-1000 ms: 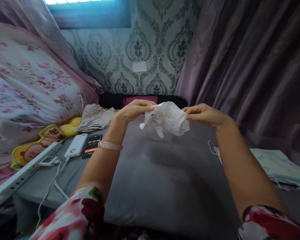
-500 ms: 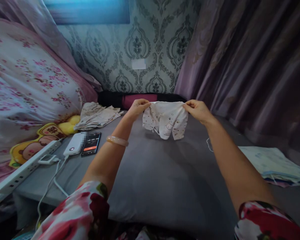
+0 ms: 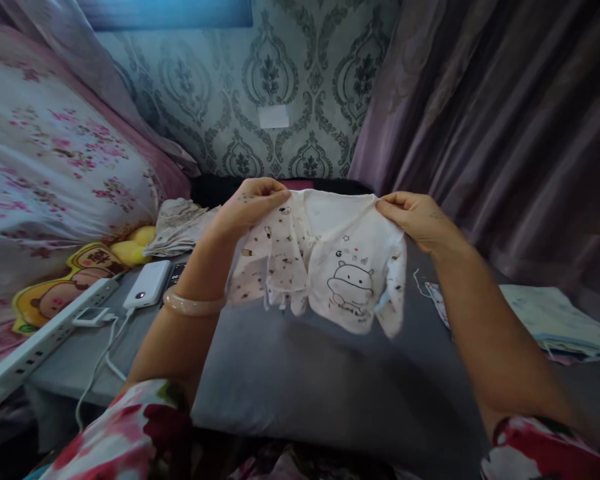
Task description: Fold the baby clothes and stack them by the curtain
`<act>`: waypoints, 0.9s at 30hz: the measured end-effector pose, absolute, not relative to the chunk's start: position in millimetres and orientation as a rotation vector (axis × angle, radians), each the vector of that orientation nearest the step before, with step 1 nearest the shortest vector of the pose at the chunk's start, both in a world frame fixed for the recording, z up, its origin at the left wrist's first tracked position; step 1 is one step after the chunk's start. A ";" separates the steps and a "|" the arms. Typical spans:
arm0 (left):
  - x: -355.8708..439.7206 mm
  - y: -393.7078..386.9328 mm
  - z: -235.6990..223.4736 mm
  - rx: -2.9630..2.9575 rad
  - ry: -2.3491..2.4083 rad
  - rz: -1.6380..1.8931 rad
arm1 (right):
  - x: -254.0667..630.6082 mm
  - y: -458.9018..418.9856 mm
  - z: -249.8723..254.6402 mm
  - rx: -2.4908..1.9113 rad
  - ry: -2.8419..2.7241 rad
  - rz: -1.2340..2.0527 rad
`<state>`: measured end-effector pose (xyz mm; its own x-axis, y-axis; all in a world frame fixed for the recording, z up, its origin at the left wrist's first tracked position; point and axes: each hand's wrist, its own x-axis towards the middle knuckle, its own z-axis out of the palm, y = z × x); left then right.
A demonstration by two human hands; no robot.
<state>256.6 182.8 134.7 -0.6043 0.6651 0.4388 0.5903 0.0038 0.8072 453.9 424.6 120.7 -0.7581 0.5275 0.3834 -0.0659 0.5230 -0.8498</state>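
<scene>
With left hand (image 3: 250,205) and right hand (image 3: 420,217) pinching, holding a white baby shirt (image 3: 325,267) open by its shoulders, at twelve o'clock above the grey surface (image 3: 300,383). Apparently at the spreading step; next, likely needing level, even tension.

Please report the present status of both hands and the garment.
Left hand, right hand: pinching white printed shirt at top. Shirt hanging spread above gray surface. Left forearm partly hiding phone.

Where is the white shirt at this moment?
In the head view, the white shirt is near the centre, held between the left hand and right hand, above the gray surface.
</scene>
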 end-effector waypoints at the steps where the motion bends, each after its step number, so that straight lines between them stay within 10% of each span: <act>1: 251.9 184.2 133.0 1.354 2.209 1.604 | 452.0 427.2 117.3 -0.412 -2.169 1.256; 12: 213.1 251.5 -33.7 1.317 2.569 0.829 | 402.6 456.8 -37.9 -0.661 -2.723 0.737; 27: 196.4 263.7 -80.7 1.373 2.645 0.769 | 402.1 456.7 -58.8 -0.597 -3.070 0.239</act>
